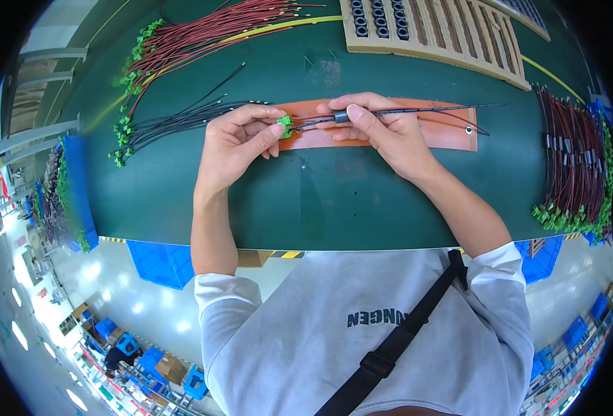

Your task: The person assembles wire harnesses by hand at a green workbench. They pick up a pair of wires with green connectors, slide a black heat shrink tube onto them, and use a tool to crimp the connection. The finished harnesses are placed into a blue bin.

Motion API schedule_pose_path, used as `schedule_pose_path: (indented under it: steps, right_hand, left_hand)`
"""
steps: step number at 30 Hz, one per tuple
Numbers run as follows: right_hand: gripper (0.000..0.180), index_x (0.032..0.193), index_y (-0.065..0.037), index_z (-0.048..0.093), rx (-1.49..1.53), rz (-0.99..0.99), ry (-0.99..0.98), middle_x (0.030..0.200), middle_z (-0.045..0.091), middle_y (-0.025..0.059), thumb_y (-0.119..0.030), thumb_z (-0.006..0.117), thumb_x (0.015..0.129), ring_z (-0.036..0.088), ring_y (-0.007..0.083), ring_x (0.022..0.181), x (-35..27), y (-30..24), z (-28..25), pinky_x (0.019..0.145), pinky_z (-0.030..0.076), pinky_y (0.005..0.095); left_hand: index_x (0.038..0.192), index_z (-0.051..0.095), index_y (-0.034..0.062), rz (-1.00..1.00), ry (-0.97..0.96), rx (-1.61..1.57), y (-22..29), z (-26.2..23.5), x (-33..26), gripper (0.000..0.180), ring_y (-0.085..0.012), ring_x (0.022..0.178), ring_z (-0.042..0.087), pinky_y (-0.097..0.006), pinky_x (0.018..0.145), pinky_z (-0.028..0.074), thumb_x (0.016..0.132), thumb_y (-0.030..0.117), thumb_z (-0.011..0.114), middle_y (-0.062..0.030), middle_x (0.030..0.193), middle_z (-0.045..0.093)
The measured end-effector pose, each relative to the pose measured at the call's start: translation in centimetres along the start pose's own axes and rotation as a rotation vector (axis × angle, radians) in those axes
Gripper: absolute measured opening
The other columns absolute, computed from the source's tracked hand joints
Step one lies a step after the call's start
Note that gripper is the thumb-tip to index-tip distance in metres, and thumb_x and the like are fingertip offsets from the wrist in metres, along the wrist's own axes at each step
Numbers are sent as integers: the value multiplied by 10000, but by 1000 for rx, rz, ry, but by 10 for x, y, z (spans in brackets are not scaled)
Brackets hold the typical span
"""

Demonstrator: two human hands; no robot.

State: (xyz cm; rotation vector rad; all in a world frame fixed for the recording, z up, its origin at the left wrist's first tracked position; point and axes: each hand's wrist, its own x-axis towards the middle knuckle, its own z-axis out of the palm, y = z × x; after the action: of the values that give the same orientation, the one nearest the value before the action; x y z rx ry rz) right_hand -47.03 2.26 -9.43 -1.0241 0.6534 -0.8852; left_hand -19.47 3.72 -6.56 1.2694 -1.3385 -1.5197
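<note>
The green counter fills the view. On it, from big to small: a slatted tray at the far edge with black rings in its slots, a bundle of red wires far left, more red wires with green plugs at the right, a fan of black wires left of centre, and an orange mat under the work.

Above the mat is one thin cable, a green plug at its left end and a small dark sleeve on it a little to the right.

The left hand is closed on the plug, thumb and forefinger pinching it, palm turned inward, forearm coming straight up from the lower edge. The right hand is closed on the sleeve, thumb on top, fingers curled beneath, wrist angled in from the right.

Judged from this grip, the work goes best with the plug held steady, the cable kept taut and straight between the hands, and the sleeve moved along it without kinking the wire or pulling on the plug's joint.
</note>
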Motion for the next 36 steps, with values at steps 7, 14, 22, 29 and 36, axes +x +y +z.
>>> schedule_pose_path:
  steps: [7, 14, 22, 29, 36]
  right_hand:
    - [321, 1291, 9, 609, -4, 0, -36, 1299, 665, 109, -220, 492, 1098, 685, 210, 1162, 2, 0, -1, 951, 580, 299]
    - [308, 1284, 7, 616, -10, 10, -38, 1295, 666, 104, -208, 503, 1093, 679, 211, 1182, 1, -1, 0, 951, 579, 297]
    - [299, 1279, -9, 634, -46, -11, -32, 1266, 683, 75, -206, 513, 1090, 689, 136, 1048, 2, 5, -2, 928, 570, 277]
    - [299, 1272, -10, 640, -53, 14, -22, 1272, 681, 74, -212, 514, 1090, 678, 131, 1075, 2, 3, -2, 939, 562, 281]
    - [295, 1257, 4, 636, 25, -49, -102, 1294, 664, 166, -200, 511, 1085, 650, 232, 1199, 1, -1, -3, 984, 568, 339]
  left_hand:
    - [1105, 699, -50, 221, 78, -69, -10, 8, 5, 184, -151, 807, 698, -247, 624, 532, 922, -36, 711, -115, 1051, 694]
    - [1078, 699, -42, 117, 77, -42, -1, 10, 5, 155, -163, 748, 698, -241, 563, 511, 923, -43, 696, -112, 1038, 668]
    - [1080, 701, -40, 106, 100, 47, -8, 14, 8, 137, -152, 690, 677, -241, 538, 506, 954, 9, 684, -117, 1050, 692]
    - [1103, 703, -33, 8, 131, 19, -4, 11, 9, 226, -133, 666, 655, -244, 545, 513, 1040, 161, 607, -125, 1005, 731]
    - [1105, 705, -29, -56, 151, 165, 1, 13, 6, 237, -97, 560, 589, -215, 479, 431, 1039, 179, 614, -85, 904, 729]
